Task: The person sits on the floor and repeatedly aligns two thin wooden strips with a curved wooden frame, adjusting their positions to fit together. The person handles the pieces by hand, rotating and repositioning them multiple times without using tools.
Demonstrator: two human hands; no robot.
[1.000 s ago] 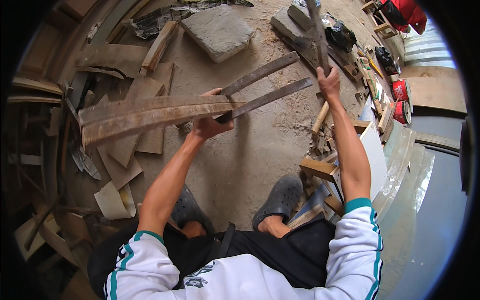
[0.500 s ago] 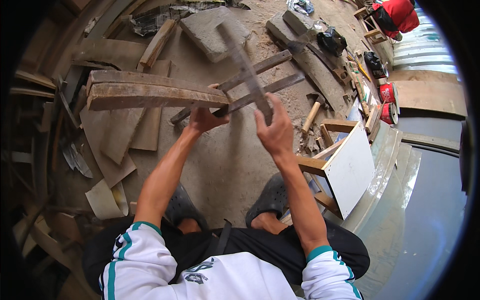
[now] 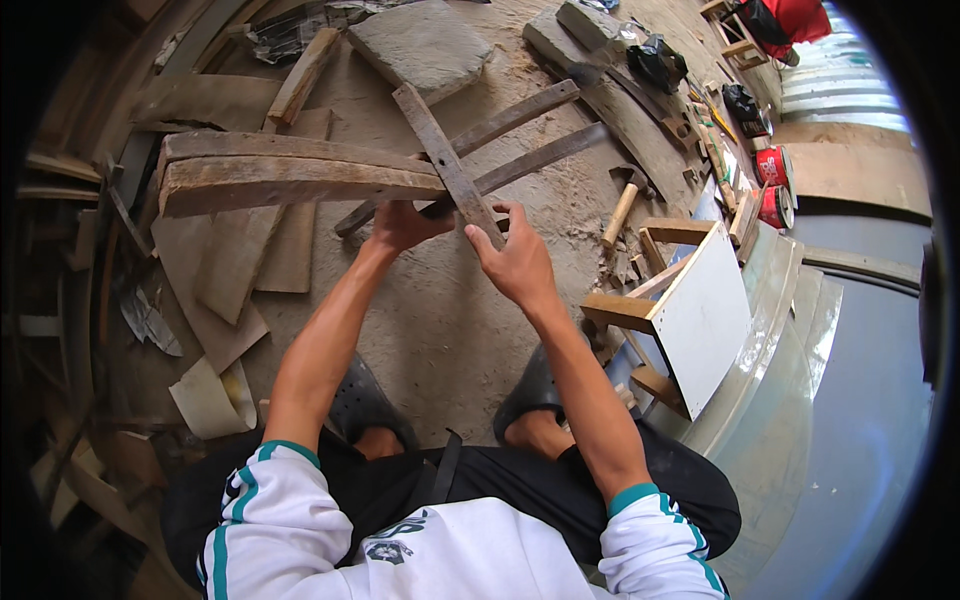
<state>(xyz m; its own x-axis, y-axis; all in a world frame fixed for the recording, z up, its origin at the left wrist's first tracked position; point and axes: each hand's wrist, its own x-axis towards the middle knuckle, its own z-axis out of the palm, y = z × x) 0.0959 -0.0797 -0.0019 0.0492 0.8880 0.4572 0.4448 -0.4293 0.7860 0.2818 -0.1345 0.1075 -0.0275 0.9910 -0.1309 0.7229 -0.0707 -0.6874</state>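
Observation:
My left hand (image 3: 408, 226) is closed beneath the near end of two thick, rough wooden boards (image 3: 300, 182), which lie together and reach out to the left. In my right hand (image 3: 517, 258) is a narrow wooden strip (image 3: 440, 150), pinched near its lower end. The strip slants up and left across the boards' right end; whether it touches them I cannot tell. Behind both hands run two dark bars, a nearer one (image 3: 545, 158) and a farther one (image 3: 520, 110). Their middles are partly hidden by the strip, boards and left hand.
A hammer (image 3: 621, 214) lies right of my hands, beyond a white-panelled wooden frame (image 3: 700, 320). A stone slab (image 3: 420, 48) lies ahead. Scrap boards (image 3: 205, 265) crowd the left. Red cans (image 3: 776, 206) and a black plastic bag (image 3: 657, 63) are at the far right.
My right hand has moved left with the wooden strip, bringing it across the end of the boards. The strip leans further left. My left hand keeps its hold on the boards.

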